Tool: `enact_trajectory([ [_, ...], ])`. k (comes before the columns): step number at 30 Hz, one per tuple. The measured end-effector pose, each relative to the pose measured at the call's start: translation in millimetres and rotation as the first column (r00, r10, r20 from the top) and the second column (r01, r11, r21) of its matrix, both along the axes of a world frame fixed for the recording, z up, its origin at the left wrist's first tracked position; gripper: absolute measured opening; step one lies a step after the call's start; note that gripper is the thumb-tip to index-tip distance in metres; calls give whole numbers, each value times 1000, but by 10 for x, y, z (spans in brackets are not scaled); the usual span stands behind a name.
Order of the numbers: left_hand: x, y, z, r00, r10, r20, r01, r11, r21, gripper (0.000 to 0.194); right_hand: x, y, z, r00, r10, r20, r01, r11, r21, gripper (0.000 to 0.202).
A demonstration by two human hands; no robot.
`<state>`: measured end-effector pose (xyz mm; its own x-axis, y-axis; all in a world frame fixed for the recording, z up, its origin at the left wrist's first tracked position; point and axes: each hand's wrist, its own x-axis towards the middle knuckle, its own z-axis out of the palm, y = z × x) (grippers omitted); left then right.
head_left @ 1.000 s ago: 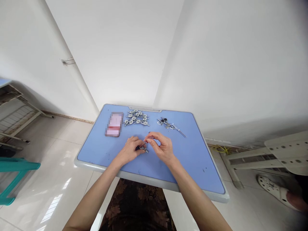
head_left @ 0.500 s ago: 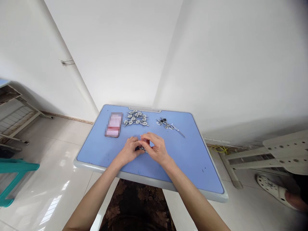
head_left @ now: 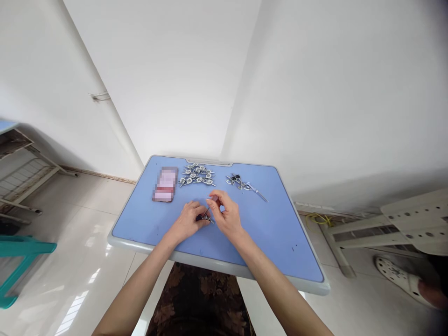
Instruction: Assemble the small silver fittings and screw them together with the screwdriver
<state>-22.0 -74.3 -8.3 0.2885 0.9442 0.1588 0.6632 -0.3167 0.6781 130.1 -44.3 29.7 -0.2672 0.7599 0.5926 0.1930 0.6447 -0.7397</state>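
On the blue desk, my left hand is closed on a small metal part, pinned low against the desktop. My right hand grips the reddish-brown handle of a screwdriver. Its thin shaft slants down to the left, and the tip meets or nearly meets the part; exactly where is too small to tell. Beyond my hands lies a group of several similar metal pieces. To the right is a smaller cluster of loose metal parts, some with black round pieces.
A phone with a blurred screen lies at the desk's left. Near the small cluster rests a thin metal rod. A white wall stands behind the desk. At left is a green stool; at right, another person's clog.
My right hand has opened out from over the part and drawn slightly right, so the screwdriver's shaft now shows. My left hand keeps its place. The view has shifted slightly.
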Motion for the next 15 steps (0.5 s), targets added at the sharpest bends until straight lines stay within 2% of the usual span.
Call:
enact_trajectory([
  [5, 3, 2, 15, 1000, 12, 15, -12, 1000, -6, 6, 70, 19, 6, 987, 155, 41, -155, 988, -12, 21],
  [10, 17, -19, 86, 999, 23, 25, -22, 999, -47, 8, 175, 47, 82, 992, 42, -115, -46, 999, -24, 21],
  [15, 17, -38, 115, 1000, 20, 21, -19, 999, -46, 9, 278, 92, 96, 995, 31, -91, -35, 999, -41, 18],
])
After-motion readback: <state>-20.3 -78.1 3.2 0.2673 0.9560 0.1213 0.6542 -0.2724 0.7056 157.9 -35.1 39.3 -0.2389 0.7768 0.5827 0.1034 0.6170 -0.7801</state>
